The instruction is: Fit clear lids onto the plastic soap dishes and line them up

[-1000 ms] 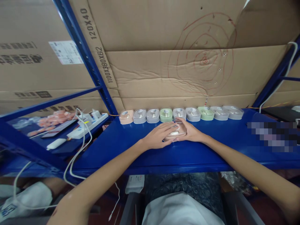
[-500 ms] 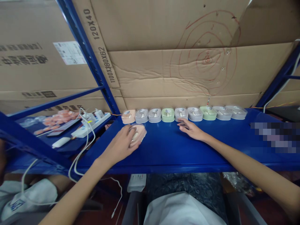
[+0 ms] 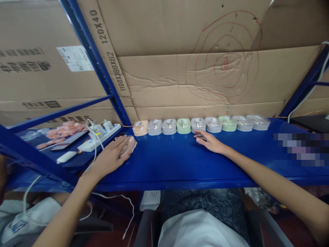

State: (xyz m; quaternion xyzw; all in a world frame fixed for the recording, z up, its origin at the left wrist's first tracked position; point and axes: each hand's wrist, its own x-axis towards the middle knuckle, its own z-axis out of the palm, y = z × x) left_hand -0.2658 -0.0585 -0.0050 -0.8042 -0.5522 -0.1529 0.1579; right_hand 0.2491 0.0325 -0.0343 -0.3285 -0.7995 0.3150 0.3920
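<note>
Pink box, grasped by my left hand, seems mid-placing near the tabletop's left edge, likely needing release; right hand empty.

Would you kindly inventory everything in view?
table: one, blue, centre
grey cases: six, grey, back row
green cases: two, green, back row
peach case: one, peach, back row's left end
pink case: one, pink, table's left end
cardboard: several sheets, brown, behind table
frame bars: several, blue, both sides
power strip: one, white, left
wrapped pieces: uncountable, orange, left
oblong device: one, white, left
cables: several, white, both sides
package: one, white, below table
co-worker's clothing: count unclear, white, lower left
own top: one, white, bottom
left hand: one, bare, on pink case
right hand: one, bare, near row's middle
</note>
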